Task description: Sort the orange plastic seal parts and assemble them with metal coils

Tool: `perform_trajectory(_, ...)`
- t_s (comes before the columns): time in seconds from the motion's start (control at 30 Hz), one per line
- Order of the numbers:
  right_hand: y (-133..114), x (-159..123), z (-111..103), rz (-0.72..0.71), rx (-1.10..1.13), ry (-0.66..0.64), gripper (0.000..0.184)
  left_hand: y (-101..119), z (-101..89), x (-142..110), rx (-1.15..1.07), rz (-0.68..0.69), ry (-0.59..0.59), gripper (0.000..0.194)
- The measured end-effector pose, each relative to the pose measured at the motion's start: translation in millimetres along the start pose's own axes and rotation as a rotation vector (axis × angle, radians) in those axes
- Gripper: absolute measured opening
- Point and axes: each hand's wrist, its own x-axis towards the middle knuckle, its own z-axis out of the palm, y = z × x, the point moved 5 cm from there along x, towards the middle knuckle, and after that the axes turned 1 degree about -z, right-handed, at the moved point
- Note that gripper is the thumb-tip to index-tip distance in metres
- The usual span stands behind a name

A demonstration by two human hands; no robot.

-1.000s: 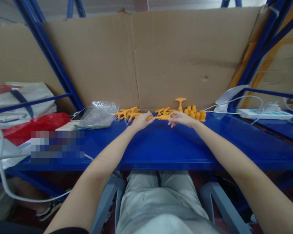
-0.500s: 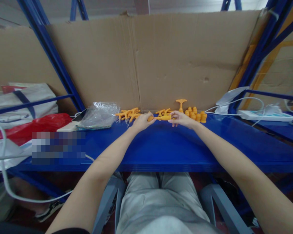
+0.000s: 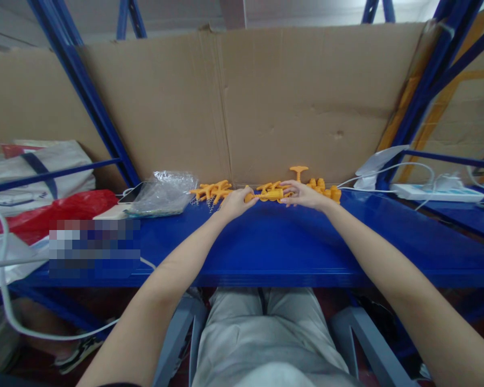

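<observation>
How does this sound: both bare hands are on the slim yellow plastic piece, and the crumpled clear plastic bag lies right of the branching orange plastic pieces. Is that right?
Not quite: the head view shows the crumpled clear plastic bag left, not right, of the branching orange plastic pieces. The left hand and right hand are on the slim yellow plastic piece.

Left hand (image 3: 237, 203) and right hand (image 3: 307, 197) bare, smooth in outline; forearms (image 3: 173, 274) bare too. Black sleeve edge (image 3: 120, 385) on left arm, thin curved strip only. Pale grey trousers (image 3: 234, 325), matt cloth, softly creased; narrow dark line (image 3: 262, 301) at mid-front, seam or cord, cannot tell which
</observation>
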Motion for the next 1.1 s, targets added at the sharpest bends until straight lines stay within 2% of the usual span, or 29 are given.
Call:
perform_trajectory(0.17, -1, 2, 6, -0.012, -0.009, -0.001, 0.032, 0, 0.1, -1, -0.007, -0.007, -0.002, 0.025)
perform_trajectory(0.23, -2, 3, 10, 0.005, -0.029, -0.022, 0.027, -1, -0.2, -1, -0.001, -0.008, 0.004, 0.025)
perform_trajectory(0.4, 1, 3, 15, 0.065, -0.046, 0.012, 0.039, -1, -1.2, -1, 0.004, -0.001, -0.001, 0.024)
perform_trajectory(0.5, 4, 3, 13, 0.047, -0.028, 0.022, 0.031, -1, -3.2, 0, 0.003, -0.010, 0.014, 0.023)
perform_trajectory(0.6, 3, 3, 11, -0.033, 0.033, 0.008, 0.048, 0, -4.8, 0, 0.000, -0.010, 0.021, 0.024)
perform_trajectory(0.67, 2, 3, 11, -0.055, 0.059, 0.012, 0.045, 2, -5.3, 0, -0.002, 0.000, 0.019, 0.024)
perform_trajectory(0.77, -1, 2, 13, -0.026, 0.059, 0.011, 0.031, 2, -5.2, -1, -0.004, 0.003, 0.015, 0.026)
perform_trajectory(0.83, -4, 0, 16, -0.006, 0.045, 0.002, 0.029, 1, -4.6, -1, -0.003, -0.002, 0.014, 0.026)
perform_trajectory(1.0, -4, 1, 16, -0.019, 0.032, 0.009, 0.031, -1, -3.7, -1, -0.024, 0.008, 0.037, 0.026)
perform_trajectory(1.1, -2, 4, 13, -0.085, 0.042, 0.023, 0.042, -2, -3.5, 0, -0.054, 0.001, 0.033, 0.026)
